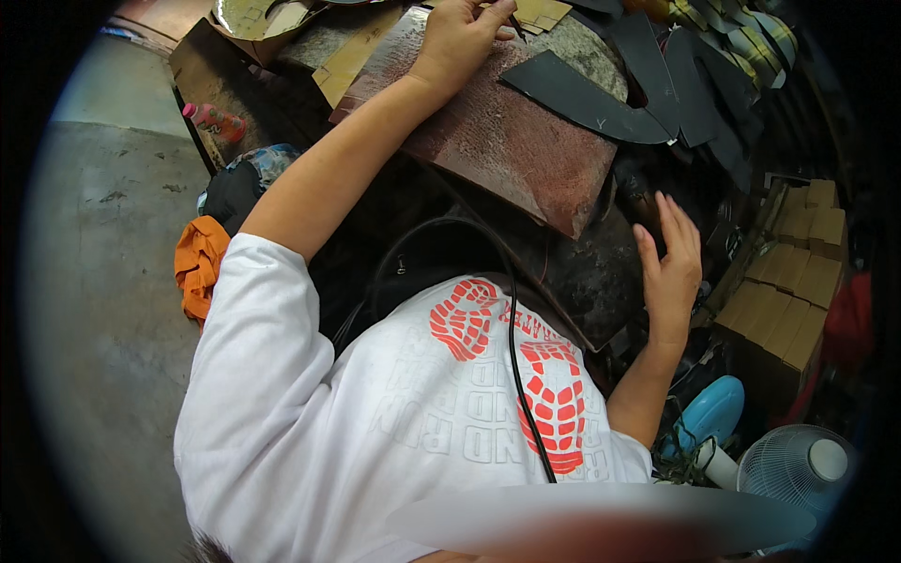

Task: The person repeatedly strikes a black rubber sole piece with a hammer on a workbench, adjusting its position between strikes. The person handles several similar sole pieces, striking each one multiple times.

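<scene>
My left hand point(460, 42) is at the top of the view, over the far edge of a worn red-brown board point(507, 141). Its fingers pinch a thin dark pen-like tool point(518, 26), seen only in part. A curved black flat piece point(582, 101) lies across the board's right side, with a small pale mark on it. Other black cut pieces point(648, 70) overlap beyond its right end. Below the board's right corner, my right hand point(671, 258) hovers with fingers stretched out, holding nothing.
Yellowish card pieces point(361, 56) lie behind the board. A pink-capped bottle point(216, 122) and orange cloth point(199, 263) are at left. At right are stacked cardboard boxes point(788, 281), a blue round object point(713, 408) and a fan point(798, 469). A black cable point(511, 328) crosses my shirt.
</scene>
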### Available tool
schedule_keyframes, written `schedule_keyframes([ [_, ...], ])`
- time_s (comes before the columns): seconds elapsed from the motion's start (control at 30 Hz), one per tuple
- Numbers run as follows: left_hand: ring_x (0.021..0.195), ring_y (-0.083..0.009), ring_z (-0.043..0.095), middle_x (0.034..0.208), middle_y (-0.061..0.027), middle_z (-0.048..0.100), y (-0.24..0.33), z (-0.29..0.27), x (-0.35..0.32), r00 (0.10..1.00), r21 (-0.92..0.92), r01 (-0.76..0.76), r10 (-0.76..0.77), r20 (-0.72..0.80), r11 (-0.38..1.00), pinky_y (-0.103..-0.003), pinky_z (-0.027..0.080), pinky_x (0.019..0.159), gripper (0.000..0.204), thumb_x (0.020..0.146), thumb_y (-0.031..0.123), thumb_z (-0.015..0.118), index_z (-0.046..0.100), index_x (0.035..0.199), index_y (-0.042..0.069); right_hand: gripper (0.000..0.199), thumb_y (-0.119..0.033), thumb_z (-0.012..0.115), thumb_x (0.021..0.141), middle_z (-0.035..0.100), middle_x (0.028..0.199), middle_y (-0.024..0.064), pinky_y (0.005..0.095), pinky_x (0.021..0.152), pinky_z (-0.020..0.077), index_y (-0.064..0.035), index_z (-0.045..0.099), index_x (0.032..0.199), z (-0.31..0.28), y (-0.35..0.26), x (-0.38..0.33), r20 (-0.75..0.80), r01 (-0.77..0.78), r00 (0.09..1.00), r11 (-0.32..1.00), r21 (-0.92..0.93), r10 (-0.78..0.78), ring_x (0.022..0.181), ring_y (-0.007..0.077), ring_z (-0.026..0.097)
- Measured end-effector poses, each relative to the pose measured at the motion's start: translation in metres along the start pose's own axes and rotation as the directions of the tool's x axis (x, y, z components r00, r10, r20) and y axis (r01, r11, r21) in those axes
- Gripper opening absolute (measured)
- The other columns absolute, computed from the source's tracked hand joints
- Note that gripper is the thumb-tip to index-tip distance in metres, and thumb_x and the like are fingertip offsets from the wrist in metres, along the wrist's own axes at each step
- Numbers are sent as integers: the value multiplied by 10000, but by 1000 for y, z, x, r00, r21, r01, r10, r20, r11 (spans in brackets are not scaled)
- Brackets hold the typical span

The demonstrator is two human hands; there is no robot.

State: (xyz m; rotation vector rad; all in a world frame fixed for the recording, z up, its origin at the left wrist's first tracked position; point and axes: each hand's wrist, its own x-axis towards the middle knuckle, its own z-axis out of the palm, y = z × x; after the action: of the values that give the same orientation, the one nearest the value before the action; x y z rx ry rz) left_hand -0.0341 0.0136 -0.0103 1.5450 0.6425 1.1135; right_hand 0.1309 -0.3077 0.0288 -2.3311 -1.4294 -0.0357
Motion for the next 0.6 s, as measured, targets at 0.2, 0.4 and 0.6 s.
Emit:
schedule_keyframes([
  [0.2, 741, -80, 618, 836, -20, 659, 25, 6, -1, 968, 241, -116, 56, 243, 964, -228, 495, 605, 190, 1010, 208, 626, 655, 947, 31, 443, -189, 696, 927, 665, 1254, 100, 413, 950, 512, -137, 633, 1361, 6, 25, -13, 18, 26, 1000, 986, -165, -23, 1132, 304, 636],
  [0.4, 754, -216, 675, 810, -148, 706, 32, 13, -15, 945, 365, -137, 11, 326, 921, -346, 526, 723, 333, 935, 274, 670, 705, 1057, -34, 400, -156, 639, 1009, 698, 1001, 48, 206, 676, 471, -68, 598, 1397, -26, 27, -9, 150, -396, 905, 658, 640, 399, 774, 63, 584],
  [0.6, 738, -219, 674, 800, -149, 701, 40, 10, -20, 962, 345, -157, 66, 263, 925, -359, 523, 697, 341, 923, 290, 688, 713, 1048, -27, 432, -98, 689, 967, 666, 1078, 30, 210, 687, 468, -92, 615, 1393, -35, -11, 25, 44, -170, 980, 713, 680, 192, 832, 60, 585],
])
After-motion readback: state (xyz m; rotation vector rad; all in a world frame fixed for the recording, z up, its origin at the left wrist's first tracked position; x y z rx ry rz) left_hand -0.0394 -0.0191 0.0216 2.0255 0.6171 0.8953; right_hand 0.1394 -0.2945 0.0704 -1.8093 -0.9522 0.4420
